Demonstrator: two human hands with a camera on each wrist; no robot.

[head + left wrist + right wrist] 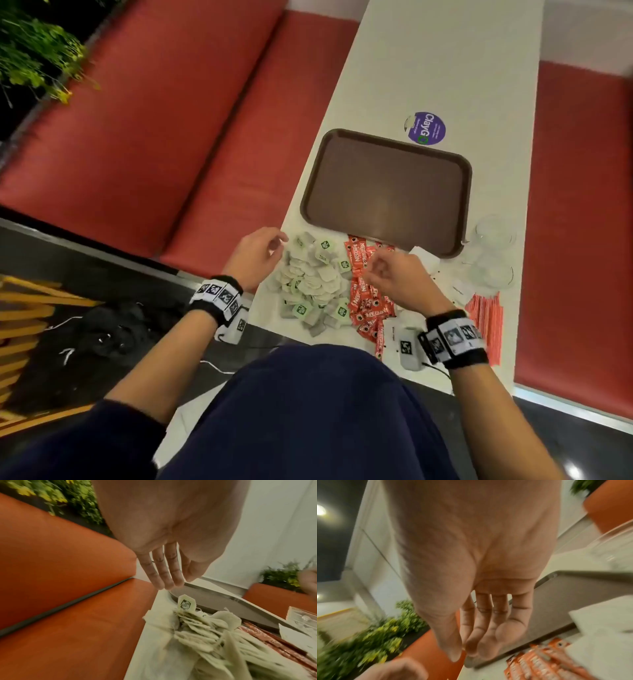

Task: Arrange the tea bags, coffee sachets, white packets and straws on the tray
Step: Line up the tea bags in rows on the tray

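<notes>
- Fingers: those of the left hand [255,255] are straight and loosely together in the left wrist view [161,573], holding nothing, poised over the left edge of the tea bags [313,284]. Those of the right hand [394,277] are relaxed with a slight curl [481,632], holding nothing, above the coffee sachets [368,301].
- Location: all stock lies loose on the counter [445,68], on the near side of the brown tray [385,190]. The tray carries nothing.
- Tea bags: heaped pile, pale paper with green tags on strings. Judged very light, soft and prone to tangling; strings may drag neighbours along. Best taken by pinching a small stack flat across the bag bodies, not by the tags.
- Coffee sachets: red sticks, overlapping, just right of the tea bags, with a few reaching the tray's near rim. Judged light, fairly stiff, with a slick film likely to slide; grip several side by side across their middles.
- White packets [424,255]: partly hidden by the right hand and wrist. Judged flat, thin and hard to lift off the counter; slide to an edge or pick at a corner.
- Straws [486,325]: orange-wrapped bundle at the right, near the counter edge. Judged light and liable to roll or fan out; gather mid-length.
- Hazard: clear glass bowls [493,253] stand just beyond the straws; fragile.
</notes>
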